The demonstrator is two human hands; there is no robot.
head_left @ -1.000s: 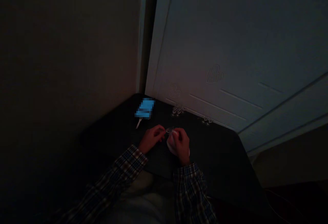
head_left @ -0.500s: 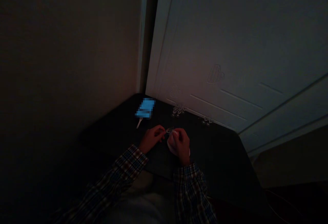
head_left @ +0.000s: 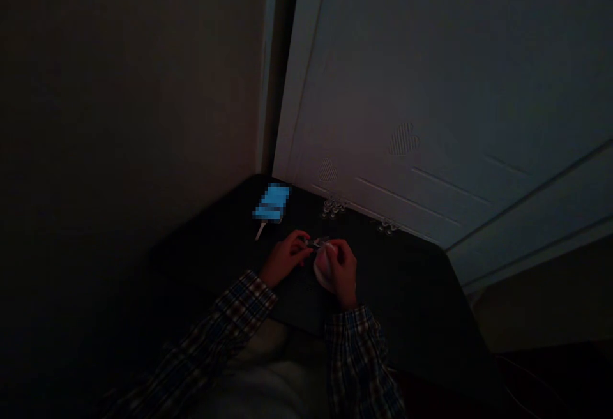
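In the dim light both hands meet low over a dark table (head_left: 397, 278). My left hand (head_left: 286, 258) pinches one end of a small clear, shiny object (head_left: 317, 242), whose exact kind is too dark to make out. My right hand (head_left: 343, 269) is closed on a pale, pinkish cloth (head_left: 324, 269) that hangs below its fingers. The cloth's upper part touches or lies close by the right end of the shiny object. How the right fingertips meet that object is hidden.
Two clusters of small clear pieces stand at the table's back edge, a larger cluster (head_left: 334, 205) and a smaller cluster (head_left: 387, 226). A lit phone (head_left: 272, 202) with a white cable (head_left: 260, 230) lies at back left. Behind rises a white panel (head_left: 431, 87) with heart reliefs.
Both hands have shifted only slightly, and the left fingers have changed their hold on the small clear object. More of it shows between the hands. The clusters and phone stay put.
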